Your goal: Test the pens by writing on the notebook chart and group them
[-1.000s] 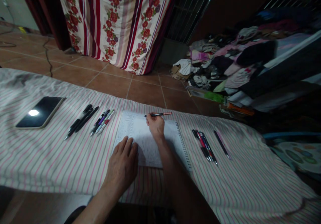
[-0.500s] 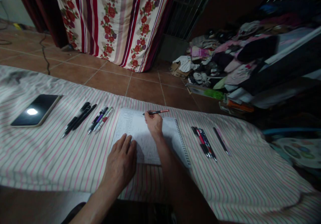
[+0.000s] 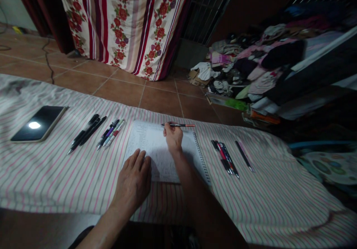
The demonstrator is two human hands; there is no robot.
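Black-and-orange pen (image 3: 185,125) is over by the far edge of the notebook (image 3: 163,158), pinched snugly in the right grip (image 3: 174,135), left grip (image 3: 134,178) loosely spread, seemingly empty, and imo it'd feel light, stiff, slightly slick, so hold near the tip.

1. No word, number or brand can be read with certainty.
2. On the page of the spiral notebook (image 3: 161,159) there is handwriting, dense along the left side and fainter toward the middle; its letters are too small and blurred to read.
3. On the pens at the left (image 3: 93,131) and the pens at the right (image 3: 228,159), any print is too small to tell; the same is true for the held pen (image 3: 185,125).
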